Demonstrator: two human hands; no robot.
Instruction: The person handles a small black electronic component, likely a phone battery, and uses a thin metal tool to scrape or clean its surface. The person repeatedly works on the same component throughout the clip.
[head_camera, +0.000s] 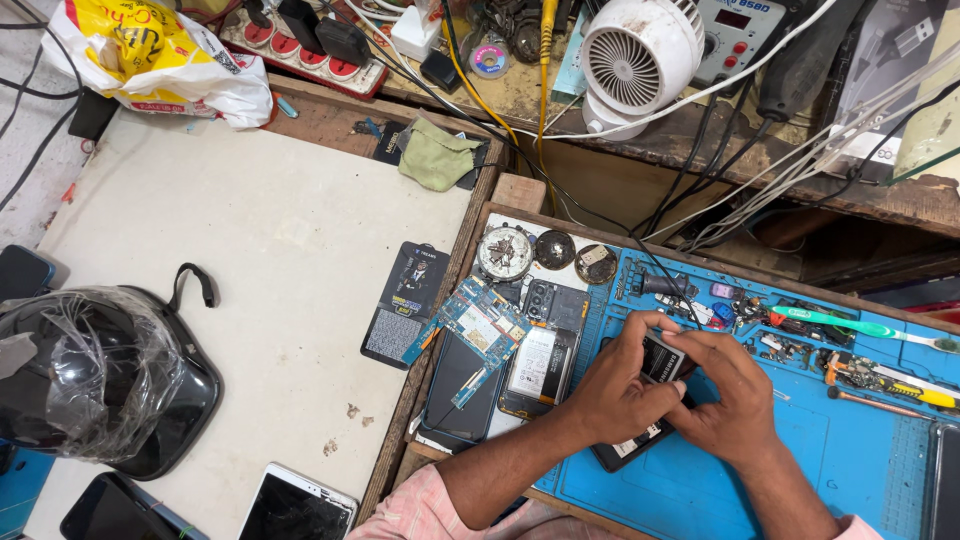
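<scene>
Both hands meet over a blue work mat (850, 450). My left hand (620, 385) and my right hand (735, 395) together grip a dark opened phone (655, 365) with its battery showing, fingers pressing on its back. The phone's lower end (625, 450) rests on the mat. Just left of the hands lie another opened phone (540, 365), a blue circuit board (480, 325) and a dark phone screen (462, 390).
Round parts tins (505, 252) sit above the boards. A green toothbrush (860, 328), tweezers and a yellow-handled tool (900, 385) lie at the mat's right. A white fan (640, 55), power strip (300, 45), cables, a helmet wrapped in plastic (90, 375) and phones (295, 505) surround.
</scene>
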